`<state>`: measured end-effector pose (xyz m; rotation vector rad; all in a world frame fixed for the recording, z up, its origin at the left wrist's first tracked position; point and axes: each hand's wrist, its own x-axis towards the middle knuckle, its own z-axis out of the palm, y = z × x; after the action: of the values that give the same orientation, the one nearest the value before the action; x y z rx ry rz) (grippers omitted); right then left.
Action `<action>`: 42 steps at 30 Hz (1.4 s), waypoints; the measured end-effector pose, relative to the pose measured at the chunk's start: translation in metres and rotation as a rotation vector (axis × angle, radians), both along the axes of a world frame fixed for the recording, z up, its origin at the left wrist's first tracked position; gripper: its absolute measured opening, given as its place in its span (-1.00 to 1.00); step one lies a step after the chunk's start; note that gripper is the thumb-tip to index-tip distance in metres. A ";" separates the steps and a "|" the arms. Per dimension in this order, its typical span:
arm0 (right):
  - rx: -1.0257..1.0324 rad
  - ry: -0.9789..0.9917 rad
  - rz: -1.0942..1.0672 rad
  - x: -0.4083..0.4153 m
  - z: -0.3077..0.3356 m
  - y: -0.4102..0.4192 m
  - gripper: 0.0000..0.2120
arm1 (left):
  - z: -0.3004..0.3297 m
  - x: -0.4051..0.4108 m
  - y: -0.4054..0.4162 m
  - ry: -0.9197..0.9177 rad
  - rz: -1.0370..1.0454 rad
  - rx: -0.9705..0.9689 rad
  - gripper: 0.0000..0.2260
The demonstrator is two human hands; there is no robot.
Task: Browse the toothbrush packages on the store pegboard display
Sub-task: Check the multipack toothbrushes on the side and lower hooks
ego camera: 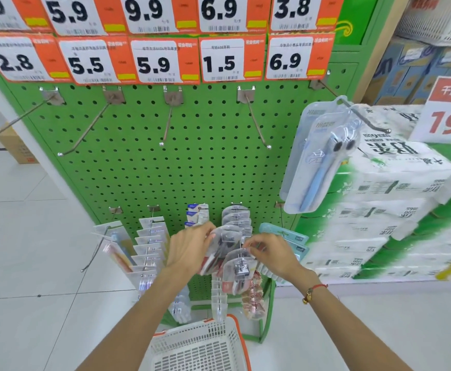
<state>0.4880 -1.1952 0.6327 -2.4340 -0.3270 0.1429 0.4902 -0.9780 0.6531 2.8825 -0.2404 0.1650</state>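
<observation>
Left hand (189, 250) and right hand (270, 253) each pinch clear toothbrush packages (232, 253) hanging low on the green pegboard (192, 156); white basket (200, 346) sits below.

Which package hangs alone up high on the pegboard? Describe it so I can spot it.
On the green pegboard, go to the far-right hook under the lower 6.9 price tag. The blue toothbrush pack hangs there, clear-fronted; the other four hooks in that row are bare.

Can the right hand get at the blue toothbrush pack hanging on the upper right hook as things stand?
Probably yes. The blue toothbrush pack hangs at the outer end of its hook with nothing in front of it. The right hand is low, pinching a clear blister pack, so it would have to release that first.
</observation>
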 end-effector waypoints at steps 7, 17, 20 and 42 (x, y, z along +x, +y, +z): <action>0.013 0.009 0.019 0.005 -0.003 -0.002 -0.87 | 0.002 0.018 0.009 0.038 -0.104 0.191 -0.84; 0.032 0.017 0.041 0.009 -0.005 -0.005 -0.88 | 0.003 0.016 0.011 -0.013 -0.217 0.393 -0.81; 0.036 0.007 0.036 0.008 -0.004 -0.005 -0.87 | 0.000 0.015 0.008 -0.028 -0.218 0.410 -0.81; 0.043 0.078 -0.047 0.009 0.001 -0.002 -0.84 | -0.013 0.019 -0.032 0.052 -0.255 0.381 -0.84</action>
<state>0.4971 -1.1974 0.6336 -2.3850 -0.2351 0.2070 0.5093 -1.0096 0.6405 3.1847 -0.6931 -0.0039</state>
